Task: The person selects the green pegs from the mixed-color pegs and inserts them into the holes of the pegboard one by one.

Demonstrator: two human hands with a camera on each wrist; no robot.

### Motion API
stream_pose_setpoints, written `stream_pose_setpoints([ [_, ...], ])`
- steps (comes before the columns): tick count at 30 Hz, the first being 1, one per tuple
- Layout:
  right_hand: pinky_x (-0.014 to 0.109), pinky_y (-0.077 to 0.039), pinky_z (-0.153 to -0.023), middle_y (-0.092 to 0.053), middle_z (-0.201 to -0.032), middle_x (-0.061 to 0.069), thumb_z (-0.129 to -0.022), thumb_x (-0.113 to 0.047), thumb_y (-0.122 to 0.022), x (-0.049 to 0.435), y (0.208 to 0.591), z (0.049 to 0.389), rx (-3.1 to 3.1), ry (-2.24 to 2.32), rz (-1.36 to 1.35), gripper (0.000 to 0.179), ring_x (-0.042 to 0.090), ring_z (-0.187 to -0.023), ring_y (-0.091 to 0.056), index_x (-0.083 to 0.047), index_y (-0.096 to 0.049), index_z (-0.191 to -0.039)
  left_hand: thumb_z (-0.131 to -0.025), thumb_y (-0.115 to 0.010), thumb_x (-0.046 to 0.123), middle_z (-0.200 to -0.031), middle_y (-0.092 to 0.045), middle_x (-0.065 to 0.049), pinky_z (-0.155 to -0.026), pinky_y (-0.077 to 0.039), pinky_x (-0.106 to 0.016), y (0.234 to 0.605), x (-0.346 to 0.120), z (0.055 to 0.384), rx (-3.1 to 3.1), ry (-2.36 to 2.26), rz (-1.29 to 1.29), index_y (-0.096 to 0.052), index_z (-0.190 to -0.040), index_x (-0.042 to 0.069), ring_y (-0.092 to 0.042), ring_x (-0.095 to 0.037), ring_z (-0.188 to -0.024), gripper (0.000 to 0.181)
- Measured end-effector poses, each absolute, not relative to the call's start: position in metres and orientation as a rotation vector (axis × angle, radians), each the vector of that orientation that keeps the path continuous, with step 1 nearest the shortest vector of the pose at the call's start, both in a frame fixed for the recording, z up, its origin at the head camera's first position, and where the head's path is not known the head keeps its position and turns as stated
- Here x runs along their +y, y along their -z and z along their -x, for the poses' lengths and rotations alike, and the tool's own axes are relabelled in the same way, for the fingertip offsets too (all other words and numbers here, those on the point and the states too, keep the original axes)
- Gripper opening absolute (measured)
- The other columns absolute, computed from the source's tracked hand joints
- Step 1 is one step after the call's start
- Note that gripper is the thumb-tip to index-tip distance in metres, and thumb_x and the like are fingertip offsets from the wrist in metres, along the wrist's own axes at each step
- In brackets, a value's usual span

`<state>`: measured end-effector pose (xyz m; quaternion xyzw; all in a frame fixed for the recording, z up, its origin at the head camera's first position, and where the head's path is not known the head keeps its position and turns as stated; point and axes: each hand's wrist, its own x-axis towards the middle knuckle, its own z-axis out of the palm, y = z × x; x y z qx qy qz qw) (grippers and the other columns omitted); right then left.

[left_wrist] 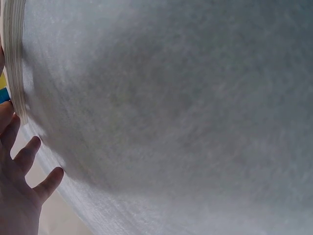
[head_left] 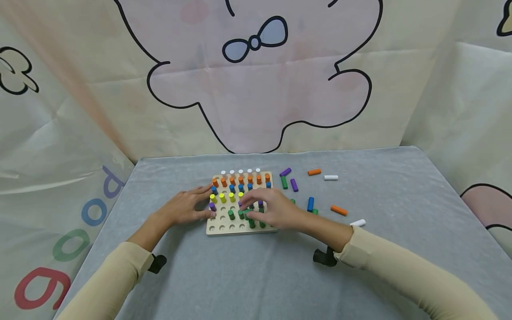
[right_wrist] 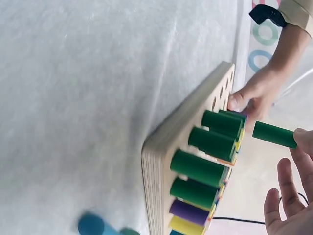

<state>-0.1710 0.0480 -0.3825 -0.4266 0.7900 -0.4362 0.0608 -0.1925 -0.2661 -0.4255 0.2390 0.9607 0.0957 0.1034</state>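
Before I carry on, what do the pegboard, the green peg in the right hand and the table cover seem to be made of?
Pegboard: probably plywood, pale and smooth; its edge shows thin layered stripes. 
Green peg: painted wood or plastic, I can't tell which; the colour is even, with no grain visible. 
Table cover: likely soft fabric, matte grey, with a fuzzy texture.
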Motion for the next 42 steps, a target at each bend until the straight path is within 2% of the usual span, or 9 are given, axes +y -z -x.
stream_pose_setpoints([
  [7, 0.034, -0.05, -0.098, -0.076, -0.103, 0.001, -0.088, -0.003, -0.075, 0.037, 0.392, 0.166, 2.374, 1.269, 1.257, 0.03, 0.011, -0.107, -0.066, -0.005, -0.067, -0.116, -0.089, -0.059, 0.067, -0.16, -0.032, -0.009, -0.103, -0.035, -0.067, 0.426, -0.266, 0.193, 2.835, -0.277, -0.704, -0.04, -0.152, 0.009, -0.035, -0.037, -0.143, 0.088],
  [20, 0.035, -0.048, -0.099, -0.075, -0.103, -0.004, -0.088, -0.005, -0.075, 0.03, 0.405, 0.168, 2.393, 1.216, 1.251, 0.029, 0.006, -0.104, -0.066, -0.006, -0.068, -0.116, -0.089, -0.06, 0.065, -0.16, -0.032, -0.009, -0.103, -0.035, -0.066, 0.426, -0.266, 0.192, 2.843, -0.283, -0.709, -0.039, -0.153, 0.009, -0.035, -0.037, -0.143, 0.087],
  [31, 0.036, -0.046, -0.103, -0.075, -0.104, -0.004, -0.089, -0.008, -0.076, 0.027, 0.41, 0.167, 2.402, 1.163, 1.232, 0.029, 0.009, -0.11, -0.063, -0.006, -0.068, -0.117, -0.089, -0.059, 0.065, -0.16, -0.032, -0.009, -0.103, -0.035, -0.067, 0.426, -0.266, 0.193, 2.838, -0.289, -0.717, -0.039, -0.153, 0.009, -0.034, -0.036, -0.144, 0.088],
  [42, 0.036, -0.046, -0.103, -0.075, -0.104, -0.005, -0.089, -0.009, -0.076, 0.025, 0.41, 0.17, 2.409, 1.15, 1.225, 0.03, 0.007, -0.107, -0.065, -0.007, -0.068, -0.118, -0.089, -0.06, 0.064, -0.16, -0.032, -0.01, -0.103, -0.034, -0.067, 0.427, -0.267, 0.193, 2.847, -0.289, -0.721, -0.038, -0.153, 0.008, -0.035, -0.037, -0.143, 0.088],
])
